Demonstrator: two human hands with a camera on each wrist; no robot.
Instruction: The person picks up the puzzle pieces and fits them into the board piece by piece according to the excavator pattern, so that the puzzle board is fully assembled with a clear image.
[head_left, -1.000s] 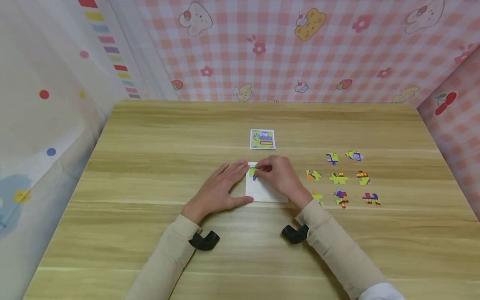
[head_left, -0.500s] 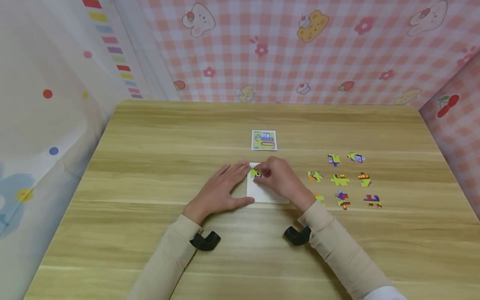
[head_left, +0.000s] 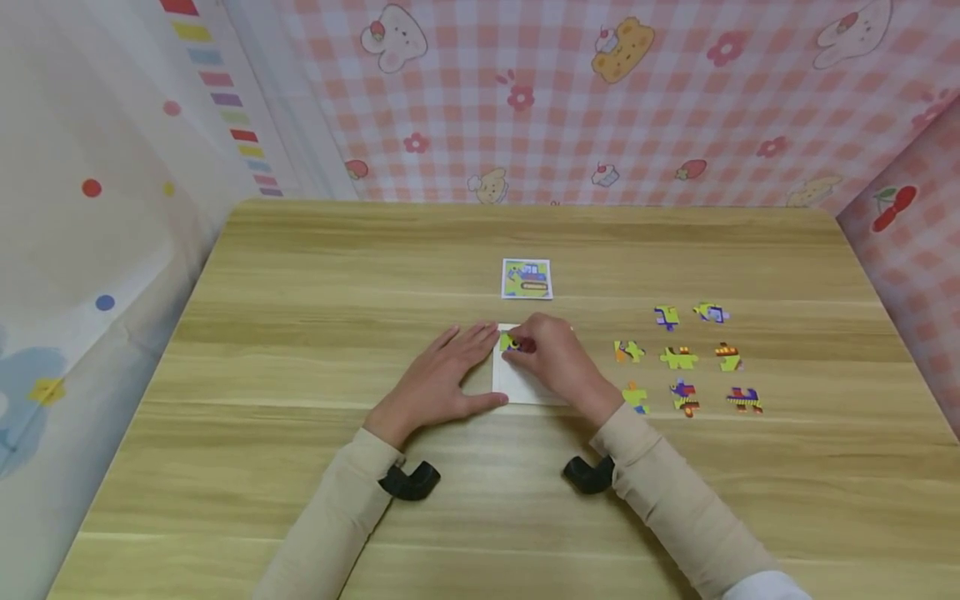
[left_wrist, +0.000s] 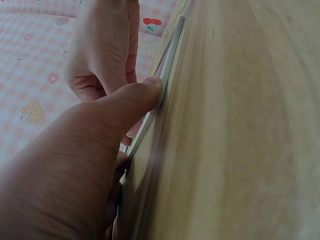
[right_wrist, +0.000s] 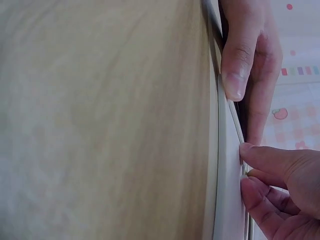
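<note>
A white square puzzle board (head_left: 517, 387) lies flat in front of the person. My left hand (head_left: 441, 377) rests at its left side, fingers stretched out and the thumb on the near left corner; the left wrist view shows that thumb (left_wrist: 142, 92) against the board's edge. Over the board, my right hand (head_left: 561, 357) pinches a green and purple jigsaw piece (head_left: 507, 342) in the far left corner, partly hidden by the fingers. In the right wrist view the right thumb and fingers (right_wrist: 262, 157) meet at the board's raised rim.
Several loose jigsaw pieces (head_left: 678, 358) lie spread in rows right of the board. A small picture card (head_left: 527, 279) with a printed digger lies beyond it. A checked cloth (head_left: 450, 92) hangs behind the wooden table (head_left: 337, 275).
The jigsaw piece has turned in my right fingers and sits in the far left corner, its dark ring now showing. My left hand stays in place.
</note>
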